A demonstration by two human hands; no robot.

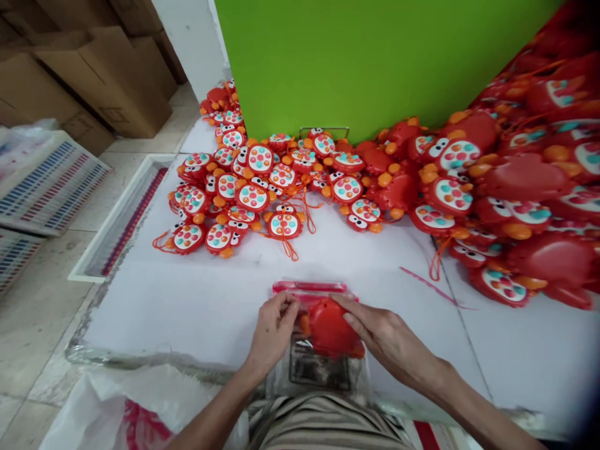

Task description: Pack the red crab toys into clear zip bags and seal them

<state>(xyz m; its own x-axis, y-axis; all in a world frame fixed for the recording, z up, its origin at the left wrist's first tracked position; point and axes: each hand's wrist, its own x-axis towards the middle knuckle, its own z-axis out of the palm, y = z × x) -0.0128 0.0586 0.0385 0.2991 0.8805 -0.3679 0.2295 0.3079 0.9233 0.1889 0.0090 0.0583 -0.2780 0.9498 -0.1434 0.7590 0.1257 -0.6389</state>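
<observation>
A red toy [334, 330] lies back side up near the table's front edge, over a clear plastic item with a dark rectangle [319, 370]. My right hand [382, 328] grips its right and upper side. Just left of the toy, my left hand [276, 322] has thumb and fingers pinched together at a clear edge; what they hold is too small to make out. Beyond both hands lies a pink-edged transparent strip [309, 287]. Many red toys with white faces and coloured dots [253, 197] are heaped farther back.
A green panel [365, 62] stands behind the heap, which rises high on the right. A pink strip [429, 284] lies on the white table [197, 300]. Left on the floor are baskets [51, 181] and cardboard boxes [107, 81]. A white bag [107, 406] is at front left.
</observation>
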